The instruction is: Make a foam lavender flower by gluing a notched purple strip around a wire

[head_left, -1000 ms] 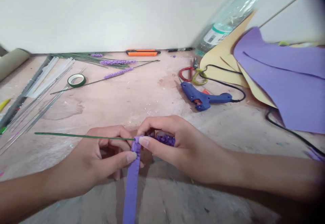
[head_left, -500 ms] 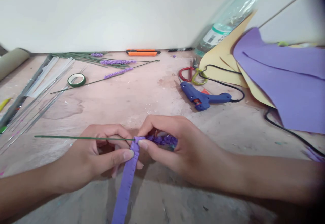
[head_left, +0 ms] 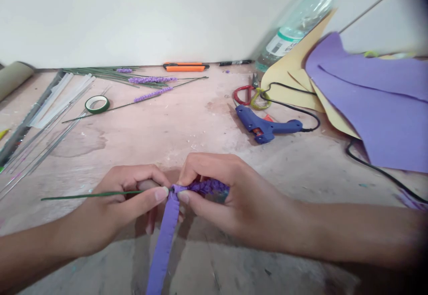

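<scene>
My left hand (head_left: 117, 210) pinches a thin green wire stem (head_left: 83, 195) that sticks out to the left, thumb and forefinger closed on it. My right hand (head_left: 227, 197) is closed around the wound purple foam flower head (head_left: 209, 186) at the wire's right end. A fringed purple foam strip (head_left: 163, 246) runs from that wound part down toward the bottom edge, between the two hands. Both hands hover just above the worn pinkish table (head_left: 187, 130).
A blue glue gun (head_left: 264, 128) with a black cord lies right of centre, scissors (head_left: 249, 95) behind it. Purple foam sheets (head_left: 374, 103) and tan sheets lie at the right by a plastic bottle (head_left: 294, 27). Finished purple stems (head_left: 150, 85), green tape (head_left: 96, 104), wires and an orange cutter (head_left: 185, 67) lie at the back left.
The hands with the wire have dropped slightly lower in view, and the hanging strip has swung a little to the left. The grip of both hands is the same.
</scene>
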A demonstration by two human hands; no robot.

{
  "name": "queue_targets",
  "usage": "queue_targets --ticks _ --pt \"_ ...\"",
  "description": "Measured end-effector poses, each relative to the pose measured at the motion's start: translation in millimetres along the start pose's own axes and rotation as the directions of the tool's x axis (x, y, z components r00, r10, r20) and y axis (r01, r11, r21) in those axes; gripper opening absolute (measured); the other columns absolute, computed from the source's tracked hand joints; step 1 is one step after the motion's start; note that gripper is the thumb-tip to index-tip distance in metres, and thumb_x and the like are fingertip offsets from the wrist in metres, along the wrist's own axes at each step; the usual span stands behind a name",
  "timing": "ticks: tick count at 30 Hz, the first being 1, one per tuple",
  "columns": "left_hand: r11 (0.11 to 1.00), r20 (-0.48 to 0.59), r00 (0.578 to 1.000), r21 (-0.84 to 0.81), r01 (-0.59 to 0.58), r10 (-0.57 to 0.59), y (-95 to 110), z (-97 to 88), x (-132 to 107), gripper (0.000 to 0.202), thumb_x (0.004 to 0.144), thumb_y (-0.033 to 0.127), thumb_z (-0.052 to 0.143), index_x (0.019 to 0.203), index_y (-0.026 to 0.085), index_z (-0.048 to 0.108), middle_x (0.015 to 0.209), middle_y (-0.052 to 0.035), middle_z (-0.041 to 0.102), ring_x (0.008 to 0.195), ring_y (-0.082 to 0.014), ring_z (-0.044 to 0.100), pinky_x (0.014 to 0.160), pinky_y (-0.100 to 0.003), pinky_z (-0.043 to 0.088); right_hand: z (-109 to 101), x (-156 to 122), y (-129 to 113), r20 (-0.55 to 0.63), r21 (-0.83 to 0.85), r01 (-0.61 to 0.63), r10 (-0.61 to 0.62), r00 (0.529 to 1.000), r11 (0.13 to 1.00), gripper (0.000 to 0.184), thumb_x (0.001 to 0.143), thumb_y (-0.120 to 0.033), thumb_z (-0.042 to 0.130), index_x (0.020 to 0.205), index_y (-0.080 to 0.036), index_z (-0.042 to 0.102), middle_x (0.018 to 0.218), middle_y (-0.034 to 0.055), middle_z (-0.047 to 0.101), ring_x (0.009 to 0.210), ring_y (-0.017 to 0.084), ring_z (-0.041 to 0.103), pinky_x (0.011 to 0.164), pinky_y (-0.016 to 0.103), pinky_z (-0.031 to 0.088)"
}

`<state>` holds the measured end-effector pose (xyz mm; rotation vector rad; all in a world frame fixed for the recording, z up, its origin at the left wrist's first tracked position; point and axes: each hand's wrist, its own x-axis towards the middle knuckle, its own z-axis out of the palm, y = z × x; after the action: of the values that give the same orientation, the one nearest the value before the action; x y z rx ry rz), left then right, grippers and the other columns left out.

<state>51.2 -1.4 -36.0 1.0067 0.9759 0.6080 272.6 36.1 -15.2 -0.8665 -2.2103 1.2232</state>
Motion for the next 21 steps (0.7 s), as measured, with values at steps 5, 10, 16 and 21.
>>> queue_targets --ticks 5,10,16,21 --pt "0.996 0.002 0.999 0.077 -0.042 0.042 -0.9 -0.2 -0.4 0.024 0.095 0.040 0.066 0.091 0.017 0.071 0.065 0.0006 0.069 0.054 -0.0082 0.056 0.054 -0.017 0.046 -1.8 1.7 -2.8 0.088 0.140 -0.052 0.039 0.995 0.989 0.013 0.098 -0.011 0.053 0.092 -0.012 0.064 0.082 -0.0025 0.067 0.072 0.006 0.059 0.069 0.017 0.047" --pt "0.989 0.006 0.999 0.139 -0.052 0.051 0.8 0.7 -0.8 0.020 0.096 0.036 0.065 0.088 0.018 0.070 0.067 0.0013 0.072 0.054 -0.0076 0.058 0.053 -0.016 0.047 -0.4 2.9 -0.5 0.082 0.019 -0.025 0.023 0.996 0.999 0.016 0.096 -0.010 0.056 0.087 -0.013 0.069 0.082 -0.0016 0.067 0.077 0.008 0.061 0.074 0.020 0.046" --pt "0.992 0.009 0.999 0.118 -0.041 0.041 -2.1 0.7 -1.1 0.024 0.097 0.040 0.063 0.090 0.018 0.071 0.066 0.0016 0.070 0.052 -0.0078 0.057 0.052 -0.017 0.046 3.6 2.3 1.4 0.045 -0.053 -0.019 0.022 0.999 0.998 0.008 0.093 -0.013 0.059 0.086 -0.014 0.064 0.077 -0.0027 0.065 0.068 0.007 0.056 0.065 0.020 0.043" --pt "0.992 0.027 0.999 0.119 -0.040 0.037 -1.3 -0.8 1.1 0.028 0.098 0.043 0.061 0.092 0.018 0.071 0.069 -0.0004 0.070 0.054 -0.0088 0.058 0.052 -0.018 0.046 4.6 2.0 2.6 0.031 -0.054 0.036 -0.035 0.999 0.998 0.009 0.093 -0.011 0.058 0.085 -0.014 0.062 0.076 -0.0032 0.062 0.067 0.006 0.053 0.063 0.018 0.041"
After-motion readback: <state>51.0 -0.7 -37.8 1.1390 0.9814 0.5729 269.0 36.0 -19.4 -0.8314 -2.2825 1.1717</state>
